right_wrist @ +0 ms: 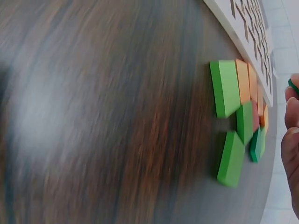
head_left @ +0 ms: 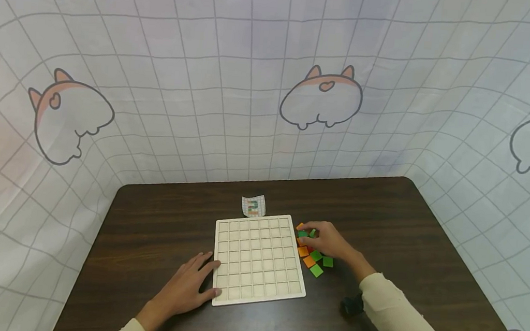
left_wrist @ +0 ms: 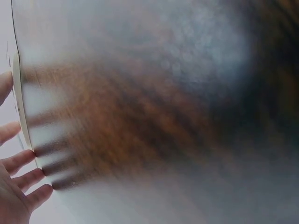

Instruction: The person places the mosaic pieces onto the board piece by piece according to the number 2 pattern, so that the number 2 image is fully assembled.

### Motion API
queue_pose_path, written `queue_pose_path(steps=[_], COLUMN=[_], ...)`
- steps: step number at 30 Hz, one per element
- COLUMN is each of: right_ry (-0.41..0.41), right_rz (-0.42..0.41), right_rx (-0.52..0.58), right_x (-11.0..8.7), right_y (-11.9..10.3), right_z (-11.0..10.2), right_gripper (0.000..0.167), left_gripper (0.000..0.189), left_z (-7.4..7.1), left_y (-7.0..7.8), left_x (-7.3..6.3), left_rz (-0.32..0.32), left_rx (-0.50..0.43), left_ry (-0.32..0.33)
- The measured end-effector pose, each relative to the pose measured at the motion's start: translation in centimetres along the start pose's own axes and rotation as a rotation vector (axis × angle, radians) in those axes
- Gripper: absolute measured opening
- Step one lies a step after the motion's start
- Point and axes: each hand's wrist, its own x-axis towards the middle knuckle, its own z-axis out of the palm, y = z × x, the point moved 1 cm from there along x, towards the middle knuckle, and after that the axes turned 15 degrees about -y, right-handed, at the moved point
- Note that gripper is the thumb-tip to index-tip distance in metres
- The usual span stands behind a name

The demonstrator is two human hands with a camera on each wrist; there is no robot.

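A pale grid board (head_left: 259, 258) with square cells lies on the dark table. My left hand (head_left: 185, 286) rests at its left edge, thumb and index fingertip over the rim, the other fingers spread on the table; the left wrist view shows the fingers (left_wrist: 18, 161) spread. To the right of the board, my right hand (head_left: 331, 241) is over a group of square tiles, orange, green and red. Between its thumb and fingertips it pinches a dark green tile (right_wrist: 292, 86). Among the loose tiles are a light green tile (head_left: 316, 270) and an orange tile (head_left: 309, 262).
A small paper card (head_left: 253, 206) printed with a coloured pattern lies just behind the board. A black object (head_left: 351, 306) sits beside the right sleeve (head_left: 402, 316). Behind the wooden table (head_left: 158, 219) hangs a white gridded cloth (head_left: 195, 103) with cartoon drawings.
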Motion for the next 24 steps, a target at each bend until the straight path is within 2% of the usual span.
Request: queue_pose_path(steps=[4,9,14,24], right_ry=[-0.007,0.023,0.032,0.063], right_rz=[-0.015,-0.037,-0.025,-0.025], right_rx=[0.057,0.078,0.127,0.123], right_x=[0.9,1.9,2.9,4.6], right_y=[-0.3,-0.9,-1.4,-2.2], right_z=[0.6,1.4,2.1,3.2], right_gripper=[0.03,0.029,0.028,0.024], left_gripper=[0.067,0.068,0.067,0.067], left_z=[-0.1,-0.2,-0.1,0.1], left_y=[0.0,0.1,-0.1,-0.2], left_x=[0.1,0.1,0.2,0.2], left_rz=[-0.004,0.0,-0.001,0.006], left_rx=[-0.001,-0.002,-0.003,0.002], left_ry=[-0.007,-0.009,-0.013,-0.003])
